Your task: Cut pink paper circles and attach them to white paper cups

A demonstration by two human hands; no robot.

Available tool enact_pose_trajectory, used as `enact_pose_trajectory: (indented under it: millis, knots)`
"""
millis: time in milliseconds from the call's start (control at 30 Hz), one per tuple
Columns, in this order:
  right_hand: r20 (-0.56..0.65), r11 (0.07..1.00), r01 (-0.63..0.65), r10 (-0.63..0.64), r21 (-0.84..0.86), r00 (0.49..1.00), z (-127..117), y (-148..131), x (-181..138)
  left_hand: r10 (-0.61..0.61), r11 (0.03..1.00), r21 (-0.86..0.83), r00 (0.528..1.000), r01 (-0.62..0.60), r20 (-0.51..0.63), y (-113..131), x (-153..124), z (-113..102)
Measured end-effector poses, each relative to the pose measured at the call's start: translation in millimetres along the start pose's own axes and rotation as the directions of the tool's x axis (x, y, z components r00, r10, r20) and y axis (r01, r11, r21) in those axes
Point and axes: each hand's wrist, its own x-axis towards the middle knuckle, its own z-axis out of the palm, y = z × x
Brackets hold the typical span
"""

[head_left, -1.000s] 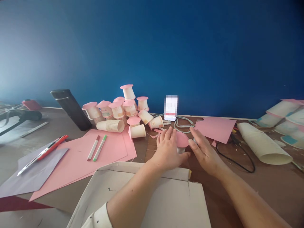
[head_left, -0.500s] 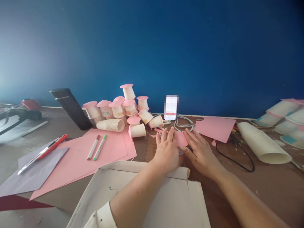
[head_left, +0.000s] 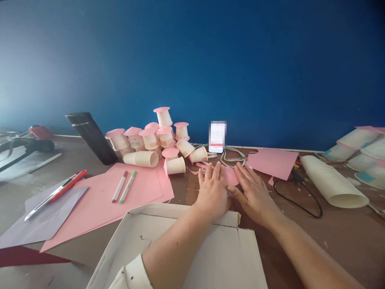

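Between my hands lies a small piece of pink paper [head_left: 231, 176] with a curved edge, partly hidden by my fingers. My left hand [head_left: 212, 190] rests on its left side, palm down, with fingers stretched out. From the right, my right hand [head_left: 252, 192] presses on it with long, flat fingers, its thumb pointing toward the left hand. Whatever is beneath the palms does not show. Just behind my left fingers are pink scraps and tipped paper cups [head_left: 198, 154].
Pink-topped paper cups [head_left: 149, 139] are stacked at the back; a phone [head_left: 217, 137] leans on the wall. At left are a utility knife [head_left: 57, 193], two markers and a black bottle [head_left: 93, 138]. A cup stack [head_left: 331, 180] lies right; a white board [head_left: 192, 257] is in front.
The view has shifted very slightly. Both hands have stayed nearly in place over the pink paper, and a little more of its curved edge shows between them.
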Motion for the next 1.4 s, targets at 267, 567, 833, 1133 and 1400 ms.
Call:
enact_pose_trajectory:
  millis: [267, 567, 833, 1133, 1400]
  knots:
    - [0.014, 1.000, 0.006, -0.006, -0.004, 1.000, 1, -4, -2, -0.005, 1.000, 0.011, 1.000, 0.005, -0.003, 1, -1, 0]
    - [0.037, 0.993, -0.031, 0.026, 0.117, 0.999, 2, -4, -1, -0.011, 0.999, 0.050, 1.000, 0.010, 0.015, 1, -1, 1]
    - [-0.283, 0.883, -0.062, 0.215, 0.465, 0.935, -7, 13, 5, 0.021, 0.996, 0.084, 0.996, -0.014, -0.083, 5, -2, -1]
    - [-0.291, 0.863, -0.078, 0.252, 0.500, 0.923, 1, 18, 6, 0.210, 0.975, 0.093, 0.976, -0.204, -0.064, 0, -3, -3]
    - [-0.259, 0.865, -0.103, 0.258, 0.491, 0.931, 1, 17, 8, 0.218, 0.974, 0.062, 0.976, -0.218, 0.005, -2, -1, -7]
